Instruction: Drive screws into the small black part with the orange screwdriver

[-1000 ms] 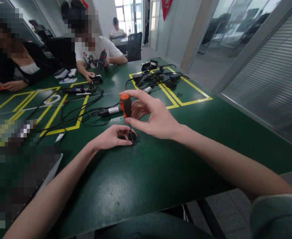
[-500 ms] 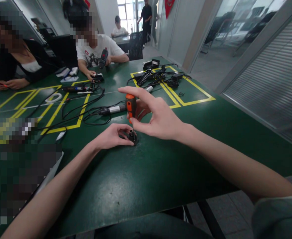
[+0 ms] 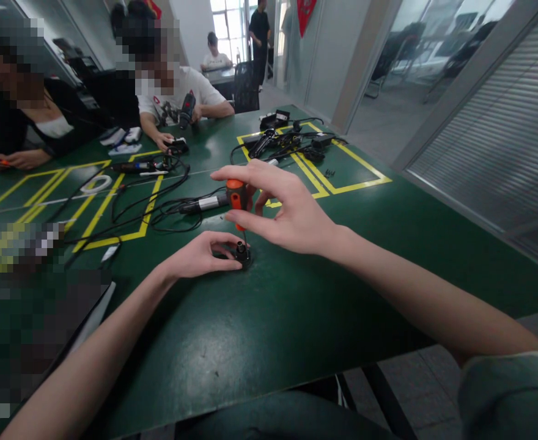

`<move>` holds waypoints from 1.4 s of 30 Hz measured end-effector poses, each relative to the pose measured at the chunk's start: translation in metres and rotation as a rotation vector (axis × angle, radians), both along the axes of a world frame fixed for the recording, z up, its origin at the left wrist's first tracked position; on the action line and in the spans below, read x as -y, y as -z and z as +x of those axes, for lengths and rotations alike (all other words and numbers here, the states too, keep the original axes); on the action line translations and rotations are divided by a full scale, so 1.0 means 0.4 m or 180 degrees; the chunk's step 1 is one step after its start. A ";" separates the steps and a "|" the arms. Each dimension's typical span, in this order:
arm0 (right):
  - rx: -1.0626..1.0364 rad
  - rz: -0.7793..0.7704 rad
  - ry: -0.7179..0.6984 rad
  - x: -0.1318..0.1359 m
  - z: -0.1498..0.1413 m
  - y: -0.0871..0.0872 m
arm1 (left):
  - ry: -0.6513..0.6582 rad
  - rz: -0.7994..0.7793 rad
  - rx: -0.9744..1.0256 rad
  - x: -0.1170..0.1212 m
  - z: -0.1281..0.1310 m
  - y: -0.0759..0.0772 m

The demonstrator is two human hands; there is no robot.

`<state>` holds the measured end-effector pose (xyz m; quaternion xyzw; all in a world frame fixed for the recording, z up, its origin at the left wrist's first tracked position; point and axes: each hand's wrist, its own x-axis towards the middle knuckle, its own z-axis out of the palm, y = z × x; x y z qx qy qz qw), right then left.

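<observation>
My right hand (image 3: 287, 211) pinches the orange handle of a small screwdriver (image 3: 237, 197) between thumb and fingers. The screwdriver stands upright, its thin shaft pointing down into a small black part (image 3: 241, 253) on the green table (image 3: 260, 324). My left hand (image 3: 200, 255) curls around that black part from the left, thumb and fingers closed on it, holding it on the table top.
Black cables and a silver-tipped tool (image 3: 202, 203) lie just behind my hands inside yellow taped boxes (image 3: 150, 208). More black devices (image 3: 291, 140) sit at the far right box. Two people (image 3: 177, 91) sit at the far side; one holds a drill. The table edge runs close on the right.
My right hand has turned on the screwdriver handle, fingers shifting round it and dropping slightly lower. My left hand stays on the black part.
</observation>
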<state>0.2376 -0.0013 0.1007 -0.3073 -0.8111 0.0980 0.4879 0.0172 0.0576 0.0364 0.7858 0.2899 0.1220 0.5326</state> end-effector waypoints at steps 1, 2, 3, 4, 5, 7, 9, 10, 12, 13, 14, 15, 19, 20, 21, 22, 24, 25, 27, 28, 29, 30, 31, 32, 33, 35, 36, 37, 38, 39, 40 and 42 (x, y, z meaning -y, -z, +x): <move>-0.0001 -0.0010 -0.0002 0.001 -0.001 0.000 | 0.0008 -0.0138 -0.0015 -0.004 -0.004 -0.002; -0.0002 -0.0025 -0.0014 0.002 -0.001 -0.001 | -0.0003 -0.0241 -0.0020 -0.008 -0.007 -0.003; -0.0004 -0.0045 -0.0038 0.002 -0.001 -0.001 | -0.0023 -0.0313 -0.0015 -0.011 -0.009 -0.003; -0.0012 -0.0067 -0.0070 0.002 -0.001 0.000 | -0.0044 -0.0357 -0.0009 -0.014 -0.011 -0.002; -0.0027 -0.0089 -0.0105 0.002 -0.001 0.001 | -0.0061 -0.0389 -0.0005 -0.016 -0.012 -0.001; -0.0064 -0.0118 -0.0177 0.000 0.001 0.003 | -0.0078 -0.0432 -0.0010 -0.018 -0.012 0.002; -0.0077 -0.0124 -0.0242 -0.003 0.002 0.006 | -0.0076 -0.0472 -0.0035 -0.020 -0.012 0.006; -0.0077 -0.0130 -0.0263 -0.004 0.002 0.007 | -0.0092 -0.0499 -0.0032 -0.021 -0.012 0.008; -0.0087 -0.0161 -0.0276 -0.003 0.002 0.007 | -0.0165 -0.0574 0.0012 -0.023 -0.013 0.012; -0.0109 -0.0182 -0.0273 -0.002 0.001 0.007 | -0.0216 -0.0609 0.0041 -0.025 -0.014 0.014; -0.0133 -0.0198 -0.0279 0.000 0.000 0.006 | -0.0267 -0.0628 0.0069 -0.026 -0.015 0.016; -0.0158 -0.0205 -0.0295 0.002 -0.001 0.006 | -0.0306 -0.0630 0.0088 -0.028 -0.015 0.018; -0.0169 -0.0155 -0.0385 0.008 -0.004 0.002 | -0.0315 -0.0555 0.0084 -0.028 -0.019 0.022; -0.0162 -0.0135 -0.0381 0.007 -0.004 0.001 | -0.0321 -0.0527 0.0072 -0.026 -0.021 0.022; -0.0165 -0.0113 -0.0360 0.007 -0.004 0.001 | -0.0347 -0.0496 0.0065 -0.023 -0.022 0.023; -0.0177 -0.0079 -0.0333 0.005 -0.003 0.001 | -0.0384 -0.0464 0.0062 -0.020 -0.025 0.024; -0.0231 0.0003 -0.0277 0.002 -0.003 0.002 | -0.0448 -0.0403 0.0085 -0.010 -0.029 0.027; -0.0266 0.0031 -0.0250 0.001 -0.003 0.003 | -0.0461 -0.0372 0.0103 -0.004 -0.030 0.029; -0.0326 0.0041 -0.0211 0.001 -0.004 0.005 | -0.0478 -0.0285 0.0134 0.008 -0.031 0.035; -0.0345 0.0011 -0.0194 0.003 -0.005 0.006 | -0.0510 -0.0231 0.0165 0.014 -0.029 0.039; -0.0356 -0.0040 -0.0181 0.006 -0.006 0.005 | -0.0556 -0.0185 0.0195 0.018 -0.027 0.043; -0.0367 -0.0102 -0.0182 0.009 -0.007 0.005 | -0.0642 -0.0147 0.0269 0.022 -0.024 0.048; -0.0380 -0.0176 -0.0204 0.012 -0.008 0.004 | -0.0736 -0.0147 0.0357 0.025 -0.021 0.052; -0.0406 -0.0250 -0.0243 0.015 -0.009 0.003 | -0.0790 -0.0195 0.0393 0.026 -0.019 0.056; -0.0438 -0.0319 -0.0299 0.018 -0.010 0.002 | -0.0818 -0.0252 0.0408 0.026 -0.017 0.059; -0.0525 -0.0399 -0.0436 0.021 -0.010 0.001 | -0.0820 -0.0349 0.0399 0.024 -0.014 0.062; -0.0568 -0.0412 -0.0490 0.021 -0.010 0.001 | -0.0809 -0.0375 0.0391 0.023 -0.014 0.062; -0.0606 -0.0410 -0.0507 0.020 -0.010 0.001 | -0.0792 -0.0390 0.0386 0.021 -0.014 0.061; -0.0630 -0.0401 -0.0489 0.020 -0.009 0.001 | -0.0773 -0.0402 0.0381 0.020 -0.014 0.060; -0.0638 -0.0386 -0.0443 0.019 -0.008 0.001 | -0.0748 -0.0420 0.0371 0.018 -0.015 0.058; -0.0637 -0.0360 -0.0378 0.018 -0.007 0.000 | -0.0717 -0.0442 0.0355 0.017 -0.016 0.058; -0.0620 -0.0285 -0.0254 0.017 -0.004 -0.002 | -0.0672 -0.0478 0.0341 0.014 -0.018 0.057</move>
